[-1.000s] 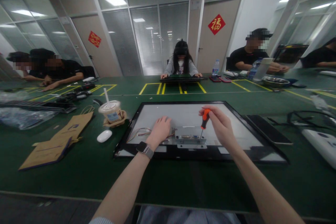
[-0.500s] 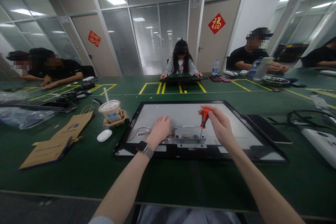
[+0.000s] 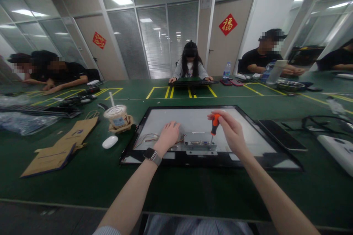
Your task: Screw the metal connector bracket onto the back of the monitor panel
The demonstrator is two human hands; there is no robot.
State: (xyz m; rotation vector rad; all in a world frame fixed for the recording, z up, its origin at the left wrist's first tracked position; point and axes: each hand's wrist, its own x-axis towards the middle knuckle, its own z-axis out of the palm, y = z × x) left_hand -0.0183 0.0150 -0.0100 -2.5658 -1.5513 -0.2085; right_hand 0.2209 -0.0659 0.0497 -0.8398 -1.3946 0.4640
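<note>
An orange and black screwdriver (image 3: 215,123) stands nearly upright in my right hand (image 3: 230,128), its tip down at the right part of a metal bracket (image 3: 197,139) with connector ports. The bracket sits near the front edge of a flat panel (image 3: 176,115) with a black frame and pale back. My left hand (image 3: 169,134) lies on the panel just left of the bracket, beside thin wires (image 3: 149,137); its fingers point forward, and whether anything is under them is hidden. A watch is on my left wrist.
Left of the panel are a drink cup (image 3: 117,115), a white mouse (image 3: 110,142) and brown paper bags (image 3: 68,141). A black phone-like slab (image 3: 281,134), cables and a white device (image 3: 336,154) lie right. Several people sit around the green table (image 3: 176,191).
The screwdriver handle has turned slightly in my right hand. Both hands otherwise stay in place.
</note>
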